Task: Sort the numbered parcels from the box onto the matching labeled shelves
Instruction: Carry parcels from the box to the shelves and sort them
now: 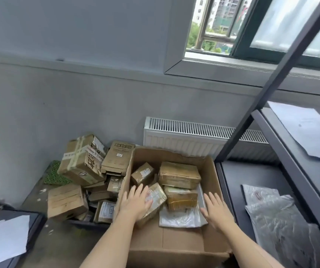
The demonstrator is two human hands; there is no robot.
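Two hands: both are reached into the box (176,246), nothing gripped yet.
L hand (136,203): fingers straight, laid flat on the taped parcel (155,200); no curl seen.
R hand (216,211): fingers straight, spread, held over the white mailer (180,217); contact can't be told.
Parcel pos.: under the L palm, tilted; brown parcels (179,175) stacked just beyond both hands.
Handling (judged): cardboard under glossy tape, so stiff, prob. light, tape likely slippery. Best taken by the two long edges, thumb one side, fingers the other.
Mailer (judged): thin plastic, limp, will sag; to be pinched at an edge.
Writing: label w/ red print on the parcel beside L fingers, too blurred to be read. Parcel numbers not legible.
Shelf (238,190): to the right of the R hand, grey bags (275,215) laid on it; shelf labels not seen.
Risk: parcel could slide off the L hand if lifted flat.
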